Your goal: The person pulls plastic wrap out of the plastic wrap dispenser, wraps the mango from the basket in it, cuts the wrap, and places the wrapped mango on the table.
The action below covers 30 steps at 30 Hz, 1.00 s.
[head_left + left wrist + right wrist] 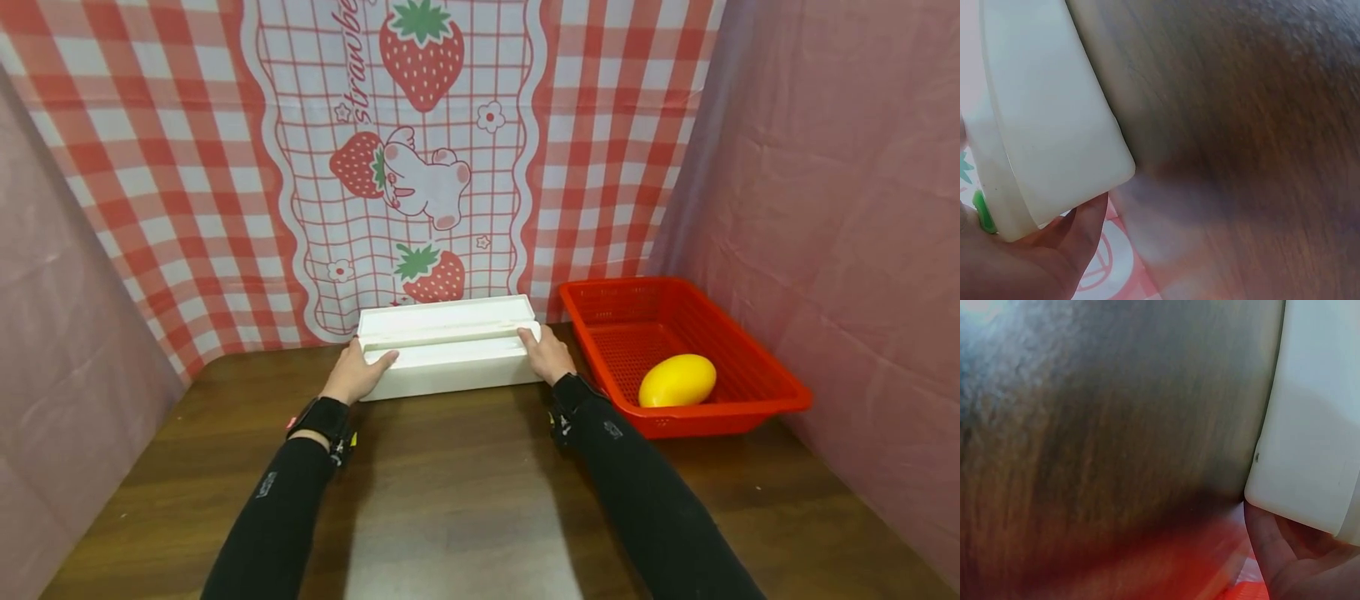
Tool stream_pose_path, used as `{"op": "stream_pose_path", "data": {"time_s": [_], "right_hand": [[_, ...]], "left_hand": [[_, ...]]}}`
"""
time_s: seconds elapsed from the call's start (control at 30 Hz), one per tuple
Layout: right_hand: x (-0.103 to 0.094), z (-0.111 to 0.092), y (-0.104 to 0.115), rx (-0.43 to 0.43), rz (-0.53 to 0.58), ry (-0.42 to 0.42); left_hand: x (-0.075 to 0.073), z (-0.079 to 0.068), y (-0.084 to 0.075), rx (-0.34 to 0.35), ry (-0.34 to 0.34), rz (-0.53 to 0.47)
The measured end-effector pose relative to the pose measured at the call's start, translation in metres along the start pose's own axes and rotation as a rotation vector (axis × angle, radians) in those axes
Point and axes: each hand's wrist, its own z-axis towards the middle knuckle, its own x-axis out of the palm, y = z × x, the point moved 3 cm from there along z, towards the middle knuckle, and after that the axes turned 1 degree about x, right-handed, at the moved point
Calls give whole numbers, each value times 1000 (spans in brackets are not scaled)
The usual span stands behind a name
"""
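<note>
A long white box (450,377) stands crosswise at the back of the table, its lid (446,313) tipped back toward the curtain. Gripping the left end is my left hand (351,373), thumb over the front rim and fingers around the end wall. My right hand (550,357) holds the other end the same way. In the left wrist view the fingers (1088,231) press the box's end, beside a small green piece (984,211). The right wrist view has the fingers (1266,540) against the box's lower corner. What lies inside the box cannot be made out.
To the right stands a red plastic basket (768,367) with a yellow, mango-shaped object (678,381) in it, close to my right forearm. A strawberry-print checked curtain (600,150) hangs behind the brown wooden table (450,483). Pink cloth (840,208) hangs along both sides.
</note>
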Motion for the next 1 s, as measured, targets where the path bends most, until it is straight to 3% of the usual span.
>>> {"op": "stream_pose_path", "data": {"time_s": [0.37,0.47,0.6,0.7,0.8,0.9,1.0], "right_hand": [[5,1,-2,13,-19,-9],[5,1,1,12,-56,-56],[-1,2,9,-16,-142,-131],[-6,2,17,-125,-230,-165],[-10,2,25,-298,-310,-165],[-11,0,34,-424,-361,-92],[-8,-1,40,-466,-436,6]], "left_hand": [[5,0,3,-47,-33,-59],[2,-1,-2,-26,-93,-20],[-6,-5,-20,69,-199,137],[-9,-5,-34,170,-252,277],[-10,-4,-44,250,-257,381],[-9,-3,-49,288,-215,434],[-7,-4,-51,283,-161,464]]}}
